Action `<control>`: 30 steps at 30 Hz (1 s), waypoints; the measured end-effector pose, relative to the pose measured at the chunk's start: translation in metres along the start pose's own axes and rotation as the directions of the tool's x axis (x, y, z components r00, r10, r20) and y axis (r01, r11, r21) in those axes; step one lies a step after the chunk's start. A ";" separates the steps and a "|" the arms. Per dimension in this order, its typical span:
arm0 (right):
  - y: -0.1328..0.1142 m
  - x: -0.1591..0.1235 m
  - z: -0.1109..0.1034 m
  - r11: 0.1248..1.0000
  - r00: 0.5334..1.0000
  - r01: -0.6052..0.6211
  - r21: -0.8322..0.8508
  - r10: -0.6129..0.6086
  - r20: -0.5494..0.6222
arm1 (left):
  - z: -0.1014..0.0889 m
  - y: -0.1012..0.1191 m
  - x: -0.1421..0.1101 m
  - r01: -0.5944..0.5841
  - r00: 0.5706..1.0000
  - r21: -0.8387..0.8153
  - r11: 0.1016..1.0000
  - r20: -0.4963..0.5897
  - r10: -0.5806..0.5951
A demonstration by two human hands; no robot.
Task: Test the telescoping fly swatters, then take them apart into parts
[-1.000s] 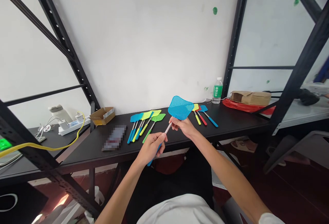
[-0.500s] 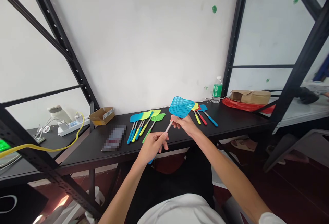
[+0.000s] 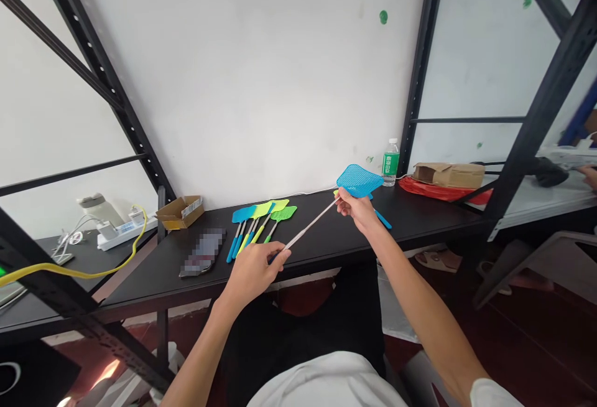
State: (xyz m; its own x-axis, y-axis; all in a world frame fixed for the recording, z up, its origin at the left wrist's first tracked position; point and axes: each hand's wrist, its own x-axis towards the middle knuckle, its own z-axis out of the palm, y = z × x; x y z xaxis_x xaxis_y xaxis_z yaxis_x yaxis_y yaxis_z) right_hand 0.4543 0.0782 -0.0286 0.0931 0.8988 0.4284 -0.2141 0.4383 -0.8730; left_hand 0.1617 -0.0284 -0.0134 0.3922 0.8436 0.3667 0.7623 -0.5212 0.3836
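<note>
Over the black desk [image 3: 422,223] against the white wall [image 3: 242,83], the person's left hand [image 3: 254,273] is closed around the lower end of an extended telescopic fly swatter [image 3: 308,228], while the right hand [image 3: 357,211] pinches its thin metal shaft [image 3: 321,214] just below the blue mesh head [image 3: 359,180]. From up here, the shaft's long axis climbs diagonally from the left fist up and rightward, leaving the right hand much nearer the head. Other colourful fly swatters [image 3: 261,220] lie on the desk to the left, and a green-labelled water bottle [image 3: 390,162] stands near the wall.
</note>
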 end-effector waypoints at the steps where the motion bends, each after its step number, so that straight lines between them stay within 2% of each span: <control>1: -0.003 -0.001 0.001 1.000 0.999 -0.022 0.021 0.021 0.028 | -0.003 -0.003 0.000 0.010 1.000 0.018 1.000 -0.008 -0.009; 4: -0.010 -0.003 0.000 0.990 0.996 -0.084 0.116 0.079 0.045 | -0.014 -0.016 -0.002 0.058 0.997 0.094 0.994 -0.055 -0.053; 8: -0.020 0.000 -0.014 0.974 0.998 -0.046 0.220 0.054 -0.029 | -0.030 -0.036 -0.003 0.132 0.987 0.190 0.973 -0.118 -0.111; 10: -0.024 0.001 -0.024 0.980 1.000 -0.016 0.198 0.018 -0.009 | -0.036 -0.044 -0.003 0.151 0.983 0.203 0.967 -0.138 -0.125; 13: -0.028 0.000 -0.035 0.997 0.998 0.001 0.080 -0.006 0.063 | -0.042 -0.050 -0.004 0.162 0.976 0.206 0.965 -0.180 -0.125; 17: -0.029 -0.002 -0.037 0.996 0.992 0.023 -0.090 -0.012 0.122 | -0.043 -0.052 -0.005 0.173 0.971 0.210 0.962 -0.203 -0.130; 22: -0.030 -0.005 -0.029 0.984 0.992 0.018 -0.179 0.005 0.128 | -0.042 -0.050 -0.006 0.202 0.952 0.178 0.963 -0.267 -0.150; 26: -0.029 -0.005 -0.024 0.990 0.994 -0.045 -0.137 0.058 0.096 | -0.043 -0.047 -0.007 0.204 0.940 0.172 0.964 -0.309 -0.144; 30: -0.027 -0.004 -0.023 0.995 0.992 -0.096 0.014 0.094 0.080 | -0.044 -0.045 -0.007 0.215 0.939 0.182 0.960 -0.310 -0.152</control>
State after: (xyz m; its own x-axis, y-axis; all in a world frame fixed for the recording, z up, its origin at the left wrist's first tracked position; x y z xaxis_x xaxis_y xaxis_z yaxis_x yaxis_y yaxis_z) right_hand 0.4824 0.0631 -0.0116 -0.0059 0.9324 0.3614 -0.2355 0.3500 -0.9067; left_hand 0.1021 -0.0168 0.0045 0.0931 0.8309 0.5485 0.9095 -0.2952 0.2928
